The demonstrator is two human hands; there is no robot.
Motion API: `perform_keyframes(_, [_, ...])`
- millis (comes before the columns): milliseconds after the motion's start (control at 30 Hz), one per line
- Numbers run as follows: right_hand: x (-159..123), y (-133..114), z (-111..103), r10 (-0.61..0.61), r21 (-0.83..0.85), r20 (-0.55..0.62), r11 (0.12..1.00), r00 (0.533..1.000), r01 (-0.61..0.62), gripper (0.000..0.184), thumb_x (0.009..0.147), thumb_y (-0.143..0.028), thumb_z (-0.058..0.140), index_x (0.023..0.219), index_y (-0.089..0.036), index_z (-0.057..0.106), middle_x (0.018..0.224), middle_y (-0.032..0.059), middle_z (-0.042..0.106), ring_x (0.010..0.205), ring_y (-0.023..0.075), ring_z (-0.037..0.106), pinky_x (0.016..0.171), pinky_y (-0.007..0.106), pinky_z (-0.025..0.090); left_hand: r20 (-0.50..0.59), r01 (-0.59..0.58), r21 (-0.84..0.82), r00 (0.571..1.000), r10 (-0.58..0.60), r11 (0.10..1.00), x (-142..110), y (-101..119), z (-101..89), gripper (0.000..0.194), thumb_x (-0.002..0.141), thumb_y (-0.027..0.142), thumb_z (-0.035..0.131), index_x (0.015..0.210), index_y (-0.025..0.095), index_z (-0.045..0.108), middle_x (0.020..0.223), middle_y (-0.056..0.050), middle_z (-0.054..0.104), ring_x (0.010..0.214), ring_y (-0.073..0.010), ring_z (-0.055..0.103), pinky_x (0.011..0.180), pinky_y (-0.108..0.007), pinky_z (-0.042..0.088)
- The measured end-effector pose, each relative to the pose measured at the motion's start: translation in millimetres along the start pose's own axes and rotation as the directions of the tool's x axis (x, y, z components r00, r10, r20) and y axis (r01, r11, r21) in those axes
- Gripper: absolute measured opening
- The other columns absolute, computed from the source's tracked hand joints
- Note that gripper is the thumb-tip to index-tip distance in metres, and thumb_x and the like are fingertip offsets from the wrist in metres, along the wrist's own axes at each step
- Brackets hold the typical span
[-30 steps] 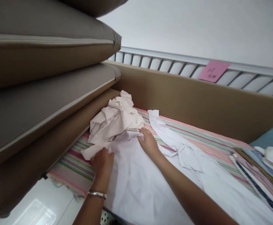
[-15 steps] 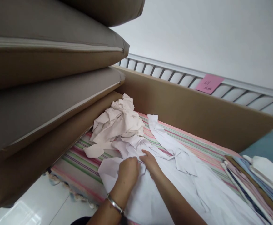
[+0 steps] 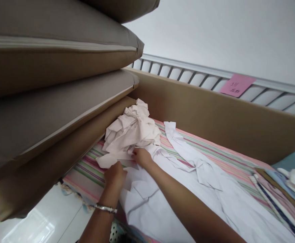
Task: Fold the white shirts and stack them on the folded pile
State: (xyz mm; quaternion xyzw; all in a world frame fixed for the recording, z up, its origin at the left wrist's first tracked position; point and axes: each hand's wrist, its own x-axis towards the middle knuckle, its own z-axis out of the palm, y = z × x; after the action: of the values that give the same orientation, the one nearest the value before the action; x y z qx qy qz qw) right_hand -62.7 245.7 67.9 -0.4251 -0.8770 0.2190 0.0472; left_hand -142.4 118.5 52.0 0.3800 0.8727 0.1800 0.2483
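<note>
A white shirt lies spread over a striped bed sheet, one long sleeve stretched toward the back panel. My left hand is closed at the shirt's left edge, its fingertips turned away from view, with cloth running from it. Farther up, my right hand pinches a fold of the same white cloth near the shirt's upper end. Just beyond both hands sits a crumpled heap of cream cloth.
Thick grey-brown cushions are stacked along the left, overhanging the bed. A brown panel and slatted rail bearing a pink note stand behind. Folded clothes lie at the right. Tiled floor shows at lower left.
Both hands have moved left and apart from each other, the right one also farther away toward the cream heap. The shirt's near left part has shifted with them. The view has turned slightly.
</note>
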Motion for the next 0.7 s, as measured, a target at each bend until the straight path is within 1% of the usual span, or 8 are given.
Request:
perform_keyframes(100, [6, 15, -8, -0.009, 0.11, 0.071, 0.994, 0.997, 0.001, 0.007, 0.074, -0.025, 0.059, 0.074, -0.018, 0.061, 0.066, 0.0011, 0.063, 0.064, 0.0148, 0.059, 0.057, 0.024, 0.043, -0.025, -0.112, -0.208, 0.994, 0.109, 0.972, 6, -2, 0.3, 0.013, 0.068, 0.015, 0.059, 0.081, 0.017, 0.061, 0.085, -0.007, 0.067, 0.082, -0.0204, 0.061, 0.068, -0.028, 0.041])
perform_keyframes(167, [4, 24, -11, -0.009, 0.329, 0.175, 0.943, 0.985, -0.05, 0.01, 0.076, -0.027, 0.058, 0.078, -0.017, 0.06, 0.059, -0.0012, 0.06, 0.056, 0.0118, 0.058, 0.052, 0.022, 0.044, -0.003, -0.2, -0.38, 0.977, 0.215, 0.903, 8, -2, -0.8, 0.018, 0.066, 0.009, 0.06, 0.081, 0.017, 0.062, 0.081, -0.003, 0.067, 0.078, -0.0155, 0.06, 0.066, -0.023, 0.041])
perform_keyframes(267, [1, 33, -8, -0.049, 0.71, 0.343, 0.668, 0.938, -0.224, 0.014, 0.071, -0.023, 0.062, 0.083, -0.017, 0.059, 0.067, -0.0003, 0.063, 0.062, 0.0117, 0.062, 0.055, 0.022, 0.048, -0.01, -0.288, -0.581, 0.938, 0.347, 0.762, 10, -2, -3.6, 0.028, 0.065, 0.002, 0.056, 0.087, 0.016, 0.064, 0.086, -0.002, 0.067, 0.082, -0.0127, 0.06, 0.071, -0.02, 0.042])
perform_keyframes(333, [1, 34, -4, -0.053, 0.792, 0.344, 0.552, 0.938, -0.259, 0.02, 0.068, -0.02, 0.063, 0.087, -0.018, 0.06, 0.081, 0.0018, 0.065, 0.069, 0.0127, 0.064, 0.058, 0.022, 0.049, -0.051, -0.303, -0.599, 0.938, 0.343, 0.741, 12, -3, -4.9, 0.036, 0.065, 0.0, 0.053, 0.094, 0.017, 0.065, 0.088, -0.002, 0.066, 0.082, -0.0119, 0.059, 0.072, -0.02, 0.042])
perform_keyframes(400, [0, 33, -2, -0.01, 0.774, 0.252, 0.603, 0.968, -0.195, 0.019, 0.07, -0.019, 0.06, 0.089, -0.019, 0.062, 0.088, 0.0024, 0.066, 0.069, 0.0128, 0.064, 0.055, 0.022, 0.048, -0.079, -0.271, -0.526, 0.959, 0.27, 0.806, 15, -5, -4.6, 0.04, 0.067, 0.002, 0.054, 0.103, 0.019, 0.063, 0.085, -0.001, 0.065, 0.075, -0.0106, 0.059, 0.068, -0.019, 0.041])
perform_keyframes(500, [-4, 36, -10, 0.026, 0.579, 0.005, 0.815, 1.0, -0.025, 0.016, 0.074, -0.019, 0.054, 0.087, -0.019, 0.064, 0.081, 0.0021, 0.067, 0.065, 0.0131, 0.062, 0.056, 0.023, 0.047, -0.101, -0.197, -0.408, 0.98, 0.17, 0.891, 21, -8, -0.9, 0.034, 0.069, 0.01, 0.059, 0.102, 0.018, 0.063, 0.08, -0.002, 0.065, 0.071, -0.0111, 0.058, 0.065, -0.02, 0.041])
perform_keyframes(600, [-11, 48, -29, -0.031, 0.257, -0.217, 0.962, 0.976, 0.087, 0.022, 0.077, -0.016, 0.05, 0.09, -0.02, 0.067, 0.088, 0.0037, 0.068, 0.075, 0.0155, 0.063, 0.07, 0.028, 0.048, -0.121, -0.164, -0.318, 0.984, 0.132, 0.934, 25, -10, 3.8, 0.012, 0.067, 0.014, 0.062, 0.079, 0.014, 0.066, 0.072, -0.005, 0.064, 0.069, -0.0154, 0.057, 0.065, -0.025, 0.039])
perform_keyframes(700, [-18, 64, -46, -0.139, -0.05, -0.268, 0.99, 0.953, 0.131, 0.037, 0.075, -0.006, 0.043, 0.099, -0.021, 0.067, 0.101, 0.0059, 0.066, 0.091, 0.0178, 0.061, 0.08, 0.03, 0.046, -0.149, -0.197, -0.25, 0.975, 0.163, 0.948, 27, -7, 6.5, 0.003, 0.068, 0.015, 0.061, 0.066, 0.015, 0.063, 0.07, -0.006, 0.063, 0.071, -0.0174, 0.056, 0.067, -0.028, 0.038])
